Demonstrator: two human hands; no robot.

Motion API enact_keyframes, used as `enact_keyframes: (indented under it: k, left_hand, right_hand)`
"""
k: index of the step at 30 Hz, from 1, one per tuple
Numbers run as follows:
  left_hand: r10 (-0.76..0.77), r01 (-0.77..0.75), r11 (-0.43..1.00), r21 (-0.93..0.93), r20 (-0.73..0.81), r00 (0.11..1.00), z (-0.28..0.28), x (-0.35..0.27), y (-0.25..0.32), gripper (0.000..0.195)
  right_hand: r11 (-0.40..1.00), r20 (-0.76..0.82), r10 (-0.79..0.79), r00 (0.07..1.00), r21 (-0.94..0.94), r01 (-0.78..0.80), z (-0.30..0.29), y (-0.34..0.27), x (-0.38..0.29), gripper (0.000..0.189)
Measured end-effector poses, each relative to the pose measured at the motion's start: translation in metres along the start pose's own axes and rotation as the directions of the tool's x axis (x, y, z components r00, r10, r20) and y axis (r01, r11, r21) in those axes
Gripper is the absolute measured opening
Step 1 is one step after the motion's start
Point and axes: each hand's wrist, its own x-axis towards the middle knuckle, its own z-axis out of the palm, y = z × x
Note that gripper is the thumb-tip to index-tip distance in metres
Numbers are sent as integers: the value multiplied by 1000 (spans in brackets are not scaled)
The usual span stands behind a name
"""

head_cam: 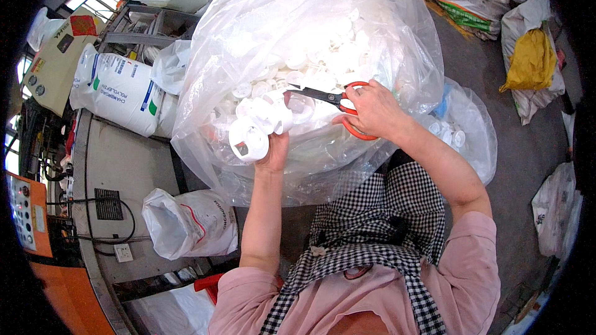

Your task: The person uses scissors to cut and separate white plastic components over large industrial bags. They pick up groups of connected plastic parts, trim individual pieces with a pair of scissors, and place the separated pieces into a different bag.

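My left hand [275,154] holds a cluster of white round plastic parts [249,140] above the near side of a large clear plastic bag [307,186]. In my right hand [376,108] is a pair of scissors [333,97] with orange handles; its dark blades are parted and point left, towards the upper part of the cluster. Behind both hands, many loose white plastic parts [298,63] fill the bag. Whether the blades touch any part, I cannot tell. My fingers hide some of the held parts and of the handles.
A smaller clear bag of white parts [458,137] lies at right. An open white sack [186,223] stands at lower left, near a machine's grey base [125,167]. Filled sacks [116,88] rest above that base. More sacks [531,97] stand on the floor at far right.
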Motion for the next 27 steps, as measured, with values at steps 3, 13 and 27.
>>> enact_keyframes:
  k: [3,13,27]
  left_hand:
    - [17,-16,999,-32,40,999,11,-4,-9,47]
    - [80,-93,987,-134,-97,992,5,2,-4,44]
    - [-615,624,511,591,-256,746,-6,-16,-219,41]
  right_hand:
    - [1000,-45,-20,999,-2,20,7,2,-1,63]
    - [994,-55,25,998,-102,-31,19,4,13,55]
    - [292,-143,956,257,583,-758,-30,140,-259,42]
